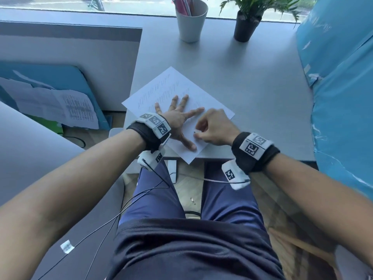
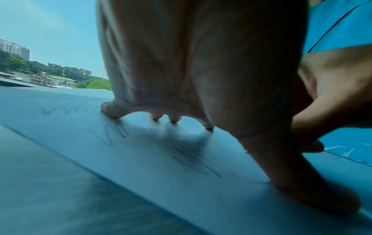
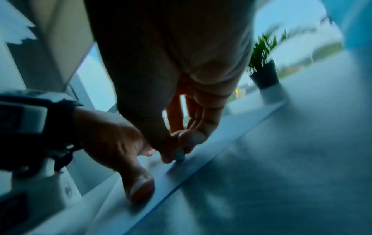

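between the thumb and forefinger of the right hand (image 1: 216,128), a small pale stub (image 3: 180,155) is pinched, and its lower end touches the sheet of paper (image 1: 212,102). blur prevents telling whether the stub is an eraser or a short writing tool. the other right fingers are curled toward the palm. the contact point lies in the gap between the left forefinger and the left thumb, near the sheet's near-right edge.

the left hand (image 1: 177,120) lies flat on the sheet, fingers straight and spread, grasping nothing. its fingertips (image 2: 112,111) press down on the paper. pencilled zigzag rows (image 1: 161,91) run under and beyond these fingertips.

step in hand, as judged: working the stub over the sheet while the left hand anchors it. the next move likely calls for short strokes under light pressure, with firm hold-down from the spread fingers, since the sheet's near corner appears to overhang the desk (image 1: 262,87) edge.

well beyond all fingertips, two containers stand apart on the desk. a grey cup (image 1: 191,27) holds upright pink and red items (image 1: 184,5). a black pot (image 1: 244,31) holds a green plant (image 1: 258,5).
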The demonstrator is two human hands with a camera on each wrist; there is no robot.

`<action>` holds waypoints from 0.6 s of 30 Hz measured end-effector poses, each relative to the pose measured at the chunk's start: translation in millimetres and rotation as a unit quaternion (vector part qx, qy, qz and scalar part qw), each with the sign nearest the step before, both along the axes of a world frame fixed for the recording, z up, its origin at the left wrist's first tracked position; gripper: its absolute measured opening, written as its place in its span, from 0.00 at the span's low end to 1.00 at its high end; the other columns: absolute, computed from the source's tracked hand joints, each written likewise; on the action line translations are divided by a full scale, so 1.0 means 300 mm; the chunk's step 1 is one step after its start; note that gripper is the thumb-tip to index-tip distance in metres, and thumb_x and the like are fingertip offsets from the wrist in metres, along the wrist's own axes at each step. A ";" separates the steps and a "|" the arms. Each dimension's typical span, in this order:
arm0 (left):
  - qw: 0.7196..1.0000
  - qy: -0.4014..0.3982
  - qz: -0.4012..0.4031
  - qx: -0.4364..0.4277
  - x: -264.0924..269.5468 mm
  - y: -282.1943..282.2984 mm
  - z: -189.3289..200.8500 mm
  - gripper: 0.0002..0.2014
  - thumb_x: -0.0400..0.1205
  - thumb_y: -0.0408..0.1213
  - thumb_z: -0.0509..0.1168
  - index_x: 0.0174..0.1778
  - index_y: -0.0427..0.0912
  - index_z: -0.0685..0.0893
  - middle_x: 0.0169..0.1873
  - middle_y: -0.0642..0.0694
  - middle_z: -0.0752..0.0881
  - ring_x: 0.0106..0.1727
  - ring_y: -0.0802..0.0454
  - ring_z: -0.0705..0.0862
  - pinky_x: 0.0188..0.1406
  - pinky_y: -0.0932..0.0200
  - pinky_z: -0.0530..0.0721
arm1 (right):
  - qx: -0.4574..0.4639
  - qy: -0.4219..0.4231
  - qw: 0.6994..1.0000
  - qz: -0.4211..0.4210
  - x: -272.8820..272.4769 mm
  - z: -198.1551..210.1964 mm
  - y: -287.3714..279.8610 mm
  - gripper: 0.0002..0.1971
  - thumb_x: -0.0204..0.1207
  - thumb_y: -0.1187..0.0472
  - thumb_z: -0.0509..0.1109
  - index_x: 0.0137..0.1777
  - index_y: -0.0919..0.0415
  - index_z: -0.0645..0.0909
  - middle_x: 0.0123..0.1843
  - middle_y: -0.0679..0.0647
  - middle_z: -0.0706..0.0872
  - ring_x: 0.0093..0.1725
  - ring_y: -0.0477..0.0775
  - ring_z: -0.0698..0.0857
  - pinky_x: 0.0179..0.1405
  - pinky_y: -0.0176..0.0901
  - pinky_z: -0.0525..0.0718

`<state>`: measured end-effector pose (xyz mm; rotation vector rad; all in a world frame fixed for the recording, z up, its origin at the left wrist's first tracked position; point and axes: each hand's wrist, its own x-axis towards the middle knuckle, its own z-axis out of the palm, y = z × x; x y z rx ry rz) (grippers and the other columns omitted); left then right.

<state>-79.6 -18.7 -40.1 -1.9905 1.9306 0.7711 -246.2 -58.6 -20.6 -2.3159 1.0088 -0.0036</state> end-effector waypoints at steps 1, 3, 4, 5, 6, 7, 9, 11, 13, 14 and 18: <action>1.000 -0.001 0.001 -0.002 0.001 0.000 0.000 0.69 0.49 0.77 0.75 0.78 0.77 0.34 0.81 0.50 0.24 0.81 0.40 0.24 0.65 0.10 0.37 | -0.005 0.004 1.000 -0.008 -0.003 0.008 -0.024 0.06 0.66 0.59 0.77 0.32 0.62 0.89 0.31 0.50 0.89 0.36 0.53 0.88 0.37 0.41 0.85; 1.000 -0.004 0.003 0.001 -0.004 0.002 0.007 0.69 0.49 0.76 0.75 0.78 0.77 0.35 0.82 0.50 0.25 0.82 0.40 0.25 0.65 0.10 0.38 | -0.033 0.002 0.996 -0.088 -0.018 0.022 -0.125 0.08 0.66 0.58 0.77 0.40 0.64 0.91 0.39 0.55 0.92 0.43 0.53 0.90 0.48 0.40 0.84; 1.000 -0.005 0.006 0.002 -0.009 0.004 0.008 0.68 0.49 0.76 0.75 0.78 0.77 0.35 0.82 0.49 0.25 0.82 0.40 0.26 0.66 0.10 0.39 | -0.045 -0.002 0.992 -0.116 -0.024 0.025 -0.156 0.08 0.66 0.59 0.77 0.41 0.64 0.92 0.40 0.56 0.92 0.43 0.52 0.89 0.49 0.38 0.82; 1.000 -0.007 0.007 0.000 -0.012 0.005 0.006 0.68 0.50 0.76 0.75 0.78 0.77 0.35 0.82 0.49 0.25 0.82 0.40 0.26 0.66 0.10 0.39 | -0.048 -0.002 0.992 -0.118 -0.024 0.022 -0.158 0.08 0.66 0.59 0.77 0.39 0.63 0.91 0.39 0.55 0.92 0.41 0.52 0.89 0.46 0.37 0.82; 1.000 -0.009 0.006 -0.001 -0.012 0.002 0.004 0.68 0.50 0.77 0.75 0.78 0.77 0.34 0.81 0.50 0.24 0.82 0.40 0.25 0.66 0.10 0.39 | -0.043 0.007 0.995 -0.095 -0.012 0.018 -0.122 0.06 0.65 0.60 0.76 0.36 0.63 0.90 0.35 0.54 0.91 0.37 0.51 0.88 0.41 0.37 0.82; 1.000 -0.010 0.006 0.000 -0.011 -0.001 0.002 0.69 0.50 0.77 0.74 0.78 0.77 0.33 0.81 0.50 0.23 0.82 0.40 0.25 0.66 0.10 0.38 | -0.036 0.018 0.998 -0.052 0.004 0.012 -0.072 0.06 0.65 0.61 0.76 0.32 0.63 0.88 0.30 0.49 0.88 0.32 0.49 0.85 0.36 0.36 0.81; 1.000 -0.006 0.011 0.002 -0.008 -0.001 -0.001 0.69 0.50 0.78 0.74 0.78 0.76 0.32 0.81 0.50 0.22 0.81 0.41 0.24 0.66 0.11 0.37 | -0.005 0.012 1.000 0.009 0.022 0.003 0.010 0.07 0.65 0.61 0.77 0.28 0.58 0.85 0.27 0.38 0.80 0.27 0.41 0.80 0.31 0.33 0.79; 1.000 0.002 0.022 0.001 -0.011 0.001 0.000 0.69 0.49 0.79 0.73 0.78 0.77 0.33 0.81 0.50 0.23 0.82 0.41 0.24 0.66 0.11 0.37 | 0.007 0.016 1.000 -0.004 0.022 -0.002 -0.024 0.05 0.66 0.59 0.80 0.33 0.59 0.89 0.29 0.37 0.83 0.29 0.38 0.82 0.32 0.25 0.77; 0.999 0.010 0.040 -0.009 -0.017 -0.001 0.004 0.68 0.48 0.81 0.71 0.78 0.77 0.35 0.82 0.49 0.25 0.83 0.40 0.26 0.65 0.10 0.38 | 0.008 0.007 1.000 -0.027 0.013 0.005 -0.076 0.06 0.66 0.58 0.81 0.39 0.61 0.92 0.34 0.47 0.90 0.34 0.42 0.86 0.34 0.27 0.80; 0.999 0.011 0.044 -0.019 -0.019 -0.004 0.004 0.67 0.49 0.81 0.70 0.79 0.76 0.36 0.83 0.48 0.26 0.83 0.40 0.28 0.65 0.10 0.39 | 0.005 0.005 0.999 -0.044 0.008 0.006 -0.097 0.07 0.65 0.58 0.81 0.40 0.60 0.92 0.35 0.50 0.91 0.33 0.43 0.86 0.34 0.28 0.81; 0.999 0.003 -0.008 -0.034 0.000 0.016 -0.003 0.65 0.55 0.82 0.66 0.82 0.69 0.36 0.84 0.51 0.29 0.84 0.40 0.30 0.67 0.10 0.40 | 0.009 -0.009 0.997 -0.075 0.004 0.000 -0.151 0.07 0.64 0.60 0.83 0.41 0.61 0.92 0.35 0.53 0.91 0.21 0.32 0.80 0.30 0.29 0.81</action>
